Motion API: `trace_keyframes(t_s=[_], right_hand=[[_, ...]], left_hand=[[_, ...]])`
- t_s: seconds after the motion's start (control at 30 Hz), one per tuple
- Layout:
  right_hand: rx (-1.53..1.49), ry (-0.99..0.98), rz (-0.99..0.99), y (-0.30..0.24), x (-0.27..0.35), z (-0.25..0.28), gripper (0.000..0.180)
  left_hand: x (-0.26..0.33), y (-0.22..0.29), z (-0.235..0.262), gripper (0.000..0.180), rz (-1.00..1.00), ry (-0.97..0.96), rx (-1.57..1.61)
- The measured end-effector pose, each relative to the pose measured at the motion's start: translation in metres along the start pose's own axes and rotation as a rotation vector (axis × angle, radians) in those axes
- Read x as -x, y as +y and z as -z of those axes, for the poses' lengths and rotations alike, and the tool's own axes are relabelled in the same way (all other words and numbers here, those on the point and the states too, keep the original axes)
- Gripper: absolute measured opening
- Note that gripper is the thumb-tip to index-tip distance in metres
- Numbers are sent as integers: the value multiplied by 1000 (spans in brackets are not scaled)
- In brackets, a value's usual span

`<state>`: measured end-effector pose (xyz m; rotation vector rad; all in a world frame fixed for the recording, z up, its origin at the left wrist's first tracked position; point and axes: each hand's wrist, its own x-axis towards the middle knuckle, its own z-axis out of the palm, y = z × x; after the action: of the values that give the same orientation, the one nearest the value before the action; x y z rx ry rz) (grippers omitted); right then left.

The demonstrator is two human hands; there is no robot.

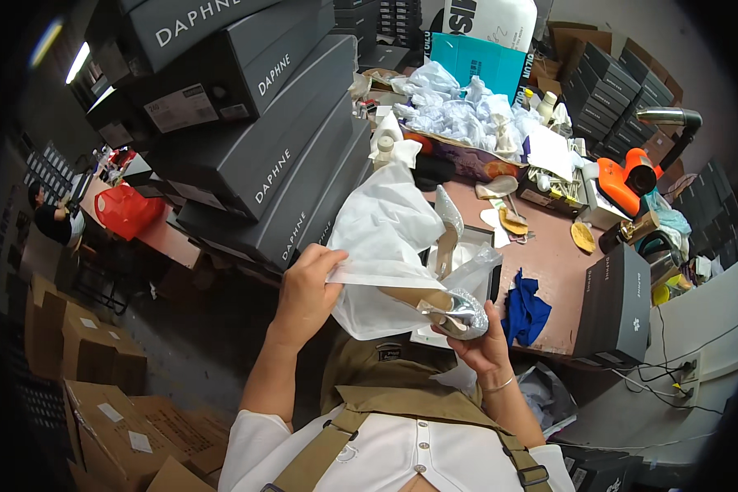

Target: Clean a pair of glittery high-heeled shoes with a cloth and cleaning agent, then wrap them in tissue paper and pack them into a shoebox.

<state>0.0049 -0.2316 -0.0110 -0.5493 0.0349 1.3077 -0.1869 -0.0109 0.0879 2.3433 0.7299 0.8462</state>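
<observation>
My left hand [305, 287] pinches the edge of a thin white dust bag [385, 217], which spreads out over the table front. Whether the bag is fully closed along its sides I cannot tell. My right hand [484, 346] grips a silver glittery high-heeled shoe [466, 316] by its shiny end. The rest of that shoe lies against the bag's edge, partly covered by it. Beyond it, a second silver shoe [448, 215] stands tilted in an open shoe box [485, 236], with translucent wrapping [471, 271] beside it.
Dark shoe boxes [279, 156] rise in a tall stack on the left. A blue cloth [526, 307] and a closed shoe box [619, 303] lie to the right. Behind are a carton of crumpled white paper [459, 98] and an orange heat gun [619, 184]. A person [57, 217] is far left.
</observation>
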Motion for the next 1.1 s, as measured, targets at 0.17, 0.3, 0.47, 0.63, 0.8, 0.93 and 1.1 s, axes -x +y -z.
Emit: trace_keyframes(t_s=[0.17,0.3,0.47,0.63,0.8,0.93,1.1], right_hand=[[-32,-121,-35,5,2,8,71],[-93,-287,-122,-2,6,4,69],[251,-172,217,15,21,-59,38],[350,83,377,45,4,-33,27],[587,112,393,33,-4,-11,30],[862,144,476,6,15,-8,32],[1248,184,679,-11,11,-20,35]], left_hand=[[-2,11,-11,39,-58,-77,148],[1,28,-16,44,-135,-95,223],[27,73,-21,44,-399,-22,145],[39,89,-57,50,-557,29,419],[49,77,-77,36,-640,133,473],[62,91,-89,21,-762,60,531],[61,68,-60,23,-810,-552,398]])
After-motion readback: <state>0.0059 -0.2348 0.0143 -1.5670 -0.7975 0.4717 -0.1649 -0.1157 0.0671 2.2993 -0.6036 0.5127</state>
